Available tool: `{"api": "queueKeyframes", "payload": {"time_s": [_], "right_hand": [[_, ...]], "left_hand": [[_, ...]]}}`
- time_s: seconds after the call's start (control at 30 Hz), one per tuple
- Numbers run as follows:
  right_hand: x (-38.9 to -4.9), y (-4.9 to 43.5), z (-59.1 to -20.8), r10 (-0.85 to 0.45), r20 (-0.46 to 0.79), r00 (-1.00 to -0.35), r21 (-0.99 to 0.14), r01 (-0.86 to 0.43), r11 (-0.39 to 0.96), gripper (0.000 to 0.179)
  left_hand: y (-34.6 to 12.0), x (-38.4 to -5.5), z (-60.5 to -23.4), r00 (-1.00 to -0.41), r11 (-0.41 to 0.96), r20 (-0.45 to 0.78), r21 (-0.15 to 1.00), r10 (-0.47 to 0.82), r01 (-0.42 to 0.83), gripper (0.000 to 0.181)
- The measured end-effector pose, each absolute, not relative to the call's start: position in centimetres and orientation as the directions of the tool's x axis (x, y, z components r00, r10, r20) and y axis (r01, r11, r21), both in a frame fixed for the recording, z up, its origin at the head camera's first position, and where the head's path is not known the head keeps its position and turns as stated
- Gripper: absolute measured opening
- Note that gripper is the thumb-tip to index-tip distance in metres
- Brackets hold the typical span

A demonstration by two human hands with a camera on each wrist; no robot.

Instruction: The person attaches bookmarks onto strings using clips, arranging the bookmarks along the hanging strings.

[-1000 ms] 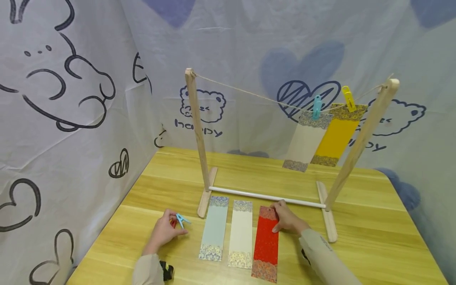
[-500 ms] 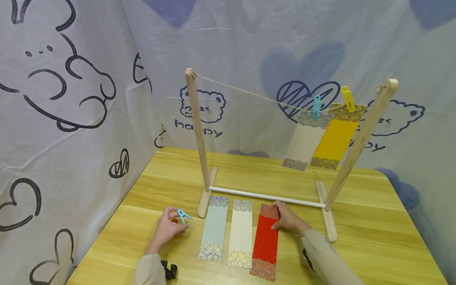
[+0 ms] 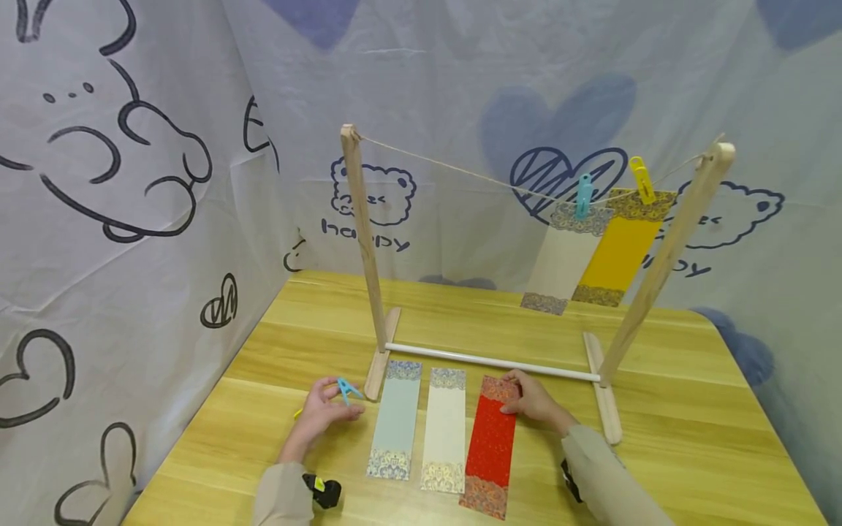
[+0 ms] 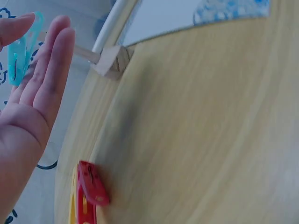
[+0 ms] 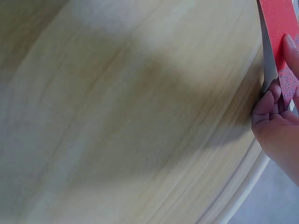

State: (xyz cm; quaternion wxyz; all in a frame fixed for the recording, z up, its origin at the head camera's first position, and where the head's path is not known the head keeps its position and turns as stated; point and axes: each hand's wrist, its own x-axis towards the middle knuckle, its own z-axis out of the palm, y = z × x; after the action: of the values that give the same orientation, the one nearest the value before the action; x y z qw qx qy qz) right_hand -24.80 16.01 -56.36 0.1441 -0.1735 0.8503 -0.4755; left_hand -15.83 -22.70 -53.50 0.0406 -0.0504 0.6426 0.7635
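Head view: seen from above the near side of the counter (image 3: 697, 416), facing forward and obliquely down; the widest and farthest of the three, it takes in the left hand (image 3: 322, 413), the right hand (image 3: 534, 402), the wooden stand (image 3: 365, 241) and the printed cloth (image 3: 447, 95) behind. Left wrist view: close range, horizon steeply tilted, left hand at the left edge, counter filling most of the frame. Right wrist view: likewise close and tilted, right hand at the right edge. Shared fields: head and left wrist, the light-blue clip (image 4: 17, 63) in the left hand; head and right wrist, the red strip (image 5: 279, 23).
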Motion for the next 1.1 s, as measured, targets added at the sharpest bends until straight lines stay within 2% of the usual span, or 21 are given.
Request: {"api": "queueKeyframes", "payload": {"time_s": [0.3, 0.57, 0.73, 0.9, 1.1], "right_hand": [[-24.8, 16.3, -56.5, -0.444, -0.056, -0.894, -0.876, -0.169, 0.451, 0.042], [-24.4, 16.4, -55.6, -0.408, -0.024, -0.913, -0.913, -0.147, 0.381, 0.039], [-24.4, 16.2, -55.1, -0.316, -0.027, -0.949, -0.946, -0.078, 0.315, 0.042], [-24.4, 15.9, -54.7, -0.223, -0.052, -0.973, -0.988, 0.018, 0.154, 0.043], [-23.9, 15.3, -53.5, -0.121, -0.050, -0.991, -0.997, 0.042, 0.067, 0.046]], "left_hand": [[-22.3, -16.2, -53.7, -0.980, -0.263, -0.096, 0.954, 0.174, -0.140, 0.071], [-21.7, -16.6, -53.7, -0.960, -0.233, -0.080, 0.962, 0.267, -0.145, 0.062], [-21.4, -17.0, -53.7, -0.942, -0.165, -0.072, 0.977, 0.328, -0.132, 0.053], [-21.0, -17.3, -53.4, -0.930, -0.115, -0.089, 0.984, 0.357, -0.139, 0.053], [-20.5, -17.7, -53.4, -0.928, -0.111, -0.118, 0.980, 0.354, -0.167, 0.052]]}}
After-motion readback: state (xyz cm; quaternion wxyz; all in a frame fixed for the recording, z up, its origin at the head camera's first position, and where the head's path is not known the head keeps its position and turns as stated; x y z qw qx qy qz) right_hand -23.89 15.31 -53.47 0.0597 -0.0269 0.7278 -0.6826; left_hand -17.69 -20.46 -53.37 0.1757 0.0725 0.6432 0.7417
